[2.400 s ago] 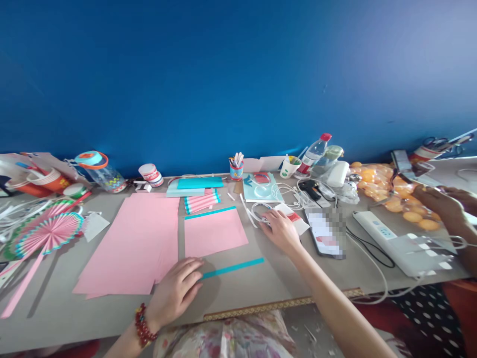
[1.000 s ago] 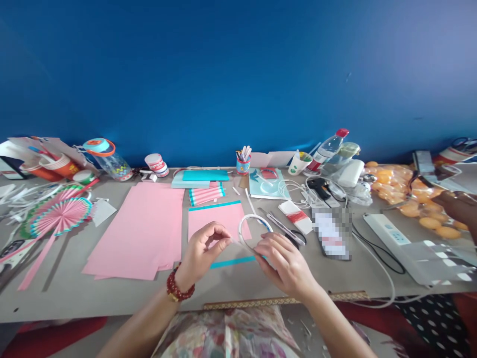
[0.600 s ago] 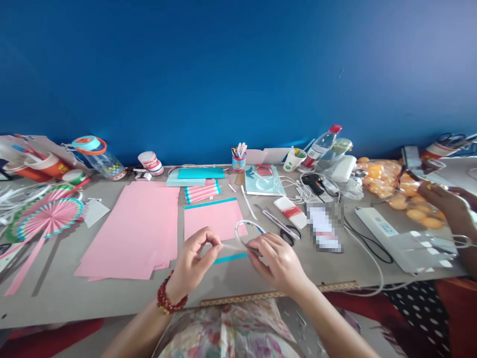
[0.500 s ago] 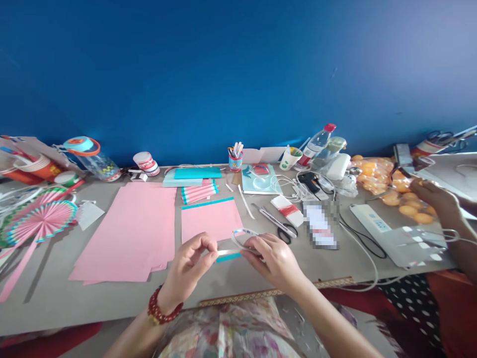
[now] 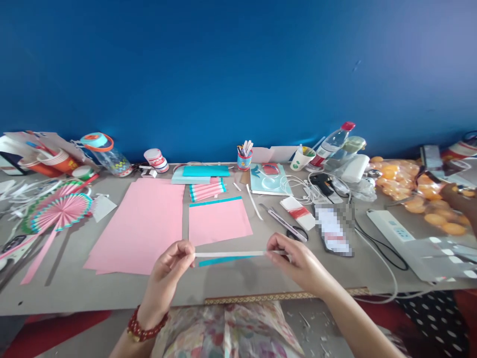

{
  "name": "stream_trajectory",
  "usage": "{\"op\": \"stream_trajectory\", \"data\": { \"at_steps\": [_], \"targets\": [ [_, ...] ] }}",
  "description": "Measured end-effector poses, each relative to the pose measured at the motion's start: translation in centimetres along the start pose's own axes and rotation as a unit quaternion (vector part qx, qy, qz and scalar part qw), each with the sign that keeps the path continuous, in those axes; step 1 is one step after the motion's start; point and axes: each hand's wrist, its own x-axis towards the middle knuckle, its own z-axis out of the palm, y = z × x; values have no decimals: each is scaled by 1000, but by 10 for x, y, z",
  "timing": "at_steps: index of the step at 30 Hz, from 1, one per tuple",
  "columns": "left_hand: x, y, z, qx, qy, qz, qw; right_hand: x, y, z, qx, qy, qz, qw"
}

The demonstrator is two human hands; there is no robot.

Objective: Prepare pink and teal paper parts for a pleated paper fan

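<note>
A white strip of tape (image 5: 231,254) is stretched level between my two hands, above the table's near side. My left hand (image 5: 175,263) pinches its left end between thumb and fingers. At the other end my right hand (image 5: 294,261) grips it with curled fingers, and whatever lies inside that palm is mostly hidden. Just below the tape a narrow teal paper strip (image 5: 223,260) lies on the table. Beyond it rests a pink sheet (image 5: 219,221) with a teal band along its far edge. A pleated pink paper piece (image 5: 207,190) with teal edges sits behind that sheet.
Large pink sheets (image 5: 141,223) are stacked at left, beside a pleated paper fan (image 5: 61,211). Scissors (image 5: 297,233), a blurred-out phone (image 5: 333,231) and a power strip (image 5: 395,238) lie at right. Another person's hand (image 5: 460,196) is by the bagged orange balls (image 5: 421,184).
My hands have moved apart, lengthening the tape between them. The tape ring seen earlier by my right hand is now hidden. The view has shifted slightly right to left across the table.
</note>
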Motion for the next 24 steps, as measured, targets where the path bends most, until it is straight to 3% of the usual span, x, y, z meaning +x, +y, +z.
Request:
{"op": "stream_trajectory", "data": {
  "at_steps": [3,8,13,17,24],
  "targets": [
    [-9,-12,-1,96,33,-9,995,-3,3,6,-90,13,-21,996],
    [-14,-35,6,242,76,52,966,-5,8,22,-224,83,-115,964],
    [-11,-55,7,334,104,100,932,-3,11,32,-245,70,-157,954],
    [-9,-60,6,391,103,138,904,-2,10,38,-263,83,-161,948],
    [-10,-62,7,434,94,132,886,-2,10,43,-270,84,-159,946]
  ]
}}
